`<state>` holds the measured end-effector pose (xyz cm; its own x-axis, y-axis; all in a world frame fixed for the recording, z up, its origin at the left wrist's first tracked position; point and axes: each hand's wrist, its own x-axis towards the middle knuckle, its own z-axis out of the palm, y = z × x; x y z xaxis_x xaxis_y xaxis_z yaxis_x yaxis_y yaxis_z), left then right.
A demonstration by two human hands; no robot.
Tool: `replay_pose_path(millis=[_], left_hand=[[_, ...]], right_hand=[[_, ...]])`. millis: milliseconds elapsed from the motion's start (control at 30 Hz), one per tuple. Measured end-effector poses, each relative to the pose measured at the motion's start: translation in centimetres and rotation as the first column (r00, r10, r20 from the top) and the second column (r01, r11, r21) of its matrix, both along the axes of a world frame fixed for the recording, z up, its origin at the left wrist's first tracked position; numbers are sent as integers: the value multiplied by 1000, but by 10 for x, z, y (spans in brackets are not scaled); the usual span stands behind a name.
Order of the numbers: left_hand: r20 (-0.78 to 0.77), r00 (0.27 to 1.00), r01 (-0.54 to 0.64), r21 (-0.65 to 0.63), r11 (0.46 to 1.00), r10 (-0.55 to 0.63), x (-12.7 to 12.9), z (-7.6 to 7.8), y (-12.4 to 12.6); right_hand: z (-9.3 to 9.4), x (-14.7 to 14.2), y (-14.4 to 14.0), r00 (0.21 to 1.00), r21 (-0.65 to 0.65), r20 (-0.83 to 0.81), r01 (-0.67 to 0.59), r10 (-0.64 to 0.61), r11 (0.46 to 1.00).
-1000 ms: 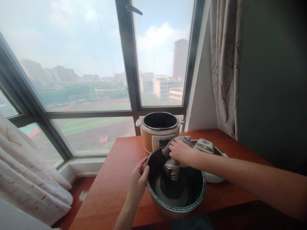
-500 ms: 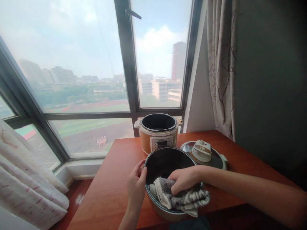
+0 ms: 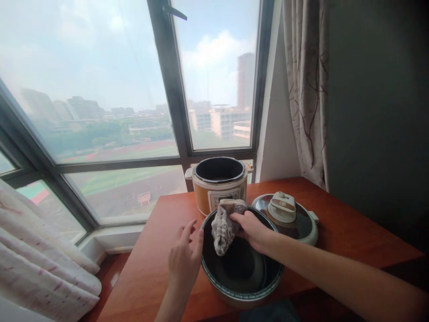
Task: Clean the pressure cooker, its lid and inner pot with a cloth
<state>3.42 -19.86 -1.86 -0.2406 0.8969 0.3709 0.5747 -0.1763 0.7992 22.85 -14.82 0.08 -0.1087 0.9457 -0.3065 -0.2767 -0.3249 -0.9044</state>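
A dark inner pot (image 3: 241, 273) with a speckled rim stands tilted toward me at the front of the table. My right hand (image 3: 250, 228) grips a grey and white cloth (image 3: 226, 226) at the pot's far inner wall, and part of the cloth covers the far rim. Beside the pot's left rim is my left hand (image 3: 186, 255), its fingers spread and the thumb at the rim; whether it touches is hard to see. Behind the pot sits the orange and white electric pressure cooker (image 3: 219, 183), open at the top.
The cooker's lid (image 3: 284, 214), with a pale knob on top, lies on the wooden table (image 3: 147, 250) to the right of the pot. A large window (image 3: 110, 89) rises behind the table, with curtains (image 3: 306, 89) at both sides.
My right hand has carried the cloth from the pot's near side up to its far rim. The left hand's fingers have loosened from the rim and spread. The view has shifted slightly.
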Motion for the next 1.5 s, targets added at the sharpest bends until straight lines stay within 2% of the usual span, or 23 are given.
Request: replay_pose_path(millis=[33,100,133,200,233,267,367,467,567,633,733,767,833,900,933,1033,1067,1100,1167,1233,1300,1367,1500], left_hand=[[-43,999,22,29,999,-21,2,9,1],[-47,979,198,17,980,-197,10,27,3],[-17,947,321,-18,947,-321,16,36,4],[61,848,529,-64,846,-526,29,48,6],[80,809,588,-58,807,-583,36,53,6],[70,790,612,-34,790,-609,43,55,6],[-72,825,566,93,819,-561,62,55,4],[-164,844,531,121,839,-510,74,50,4],[-117,875,478,66,876,-469,74,51,6],[-63,889,457,57,887,-454,69,57,8],[-17,885,464,82,882,-465,62,74,5],[-21,877,479,80,874,-479,61,80,1],[-69,844,535,51,843,-532,61,89,-11],[-183,759,633,-15,774,-625,66,90,-27],[-254,681,696,-63,715,-686,69,87,-35],[-426,387,833,-218,508,-818,77,69,-53],[-447,329,851,-242,466,-832,78,64,-56],[-442,314,861,-241,448,-840,79,60,-57],[-351,388,858,-200,473,-852,79,59,-57],[-266,489,808,-221,546,-831,81,64,-54],[-344,532,706,-324,629,-774,87,70,-51],[-499,457,618,-417,666,-737,100,72,-49],[-631,270,493,-557,668,-727,128,59,-53]], right_hand=[[4,4,-5,999,24,-21,-29,30,999],[13,12,-18,988,96,-78,-125,133,987],[17,15,-23,976,136,-111,-170,185,976],[24,20,-33,958,198,-169,-199,234,960],[27,23,-36,954,213,-195,-185,227,960],[29,26,-39,953,223,-218,-161,210,962],[30,34,-45,949,256,-251,-123,189,959],[30,44,-50,945,270,-250,-141,211,952],[26,60,-55,954,277,-205,-158,218,948],[20,74,-57,976,315,-100,-153,193,937],[5,96,-58,987,418,161,-85,18,905],[-2,102,-58,961,462,265,-56,-77,885],[-17,112,-57,857,540,447,-30,-257,841],[-31,117,-56,761,581,529,-2,-376,814],[-38,118,-55,743,580,535,23,-402,814],[-53,119,-51,770,489,523,81,-366,868],[-55,118,-49,790,450,517,77,-329,890],[-57,118,-48,809,416,509,67,-293,907],[-59,116,-47,841,386,475,65,-259,920],[-59,113,-48,864,386,432,82,-258,919],[-59,109,-49,877,410,393,102,-276,906],[-60,105,-51,884,443,357,125,-303,888],[-62,104,-48,876,458,348,152,-334,876]])
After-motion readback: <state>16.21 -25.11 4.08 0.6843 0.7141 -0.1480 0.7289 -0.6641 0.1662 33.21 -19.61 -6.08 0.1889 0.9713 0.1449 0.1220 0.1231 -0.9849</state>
